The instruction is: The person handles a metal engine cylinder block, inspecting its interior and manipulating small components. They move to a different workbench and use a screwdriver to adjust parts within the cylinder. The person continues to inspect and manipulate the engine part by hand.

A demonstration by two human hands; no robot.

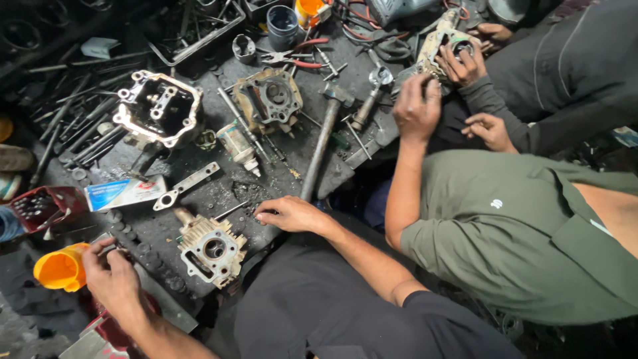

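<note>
Cylinder head (pixel 211 249), finned grey metal, lies at the lower centre of the frame on the dark greasy workbench (pixel 219 193), between your hands. Your right hand (pixel 292 214) rests just right of it, fingers curled on the bench, holding nothing visible. Your left hand (pixel 111 276), lower left, pinches something small beside an orange funnel (pixel 60 268).

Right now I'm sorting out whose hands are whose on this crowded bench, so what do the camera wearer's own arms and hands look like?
Both are bare: no gloves, watch or rings show. The left hand has a bare forearm, sleeve not visible. The right hand leads to a short dark sleeve above the elbow.
</note>
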